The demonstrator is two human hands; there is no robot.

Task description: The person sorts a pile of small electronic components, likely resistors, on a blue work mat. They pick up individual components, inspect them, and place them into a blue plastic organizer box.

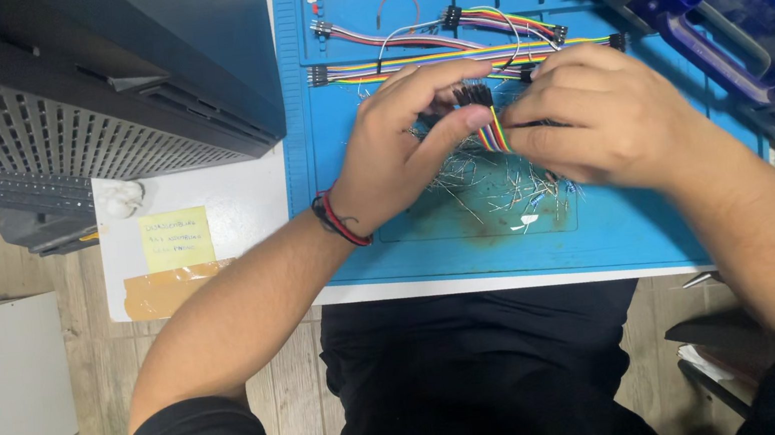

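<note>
Ribbon cable (493, 135) pinched by both hands, left (402, 140), right (596, 117), organizer case (733, 17) holding parts

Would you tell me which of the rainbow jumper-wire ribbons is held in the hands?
The short ribbon pinched between both hands; the other ribbons lie flat on the blue mat beyond.

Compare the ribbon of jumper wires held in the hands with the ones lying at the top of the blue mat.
The held jumper ribbon is pinched between the left hand and right hand; the loose jumper ribbons lie untouched on the blue mat. The held one stands nearly upright, black connector ends upward; the loose ones stretch flat, sideways. Only a short stretch of the held one shows; the loose ones show full length. Both are multicoloured with black end connectors.
</note>
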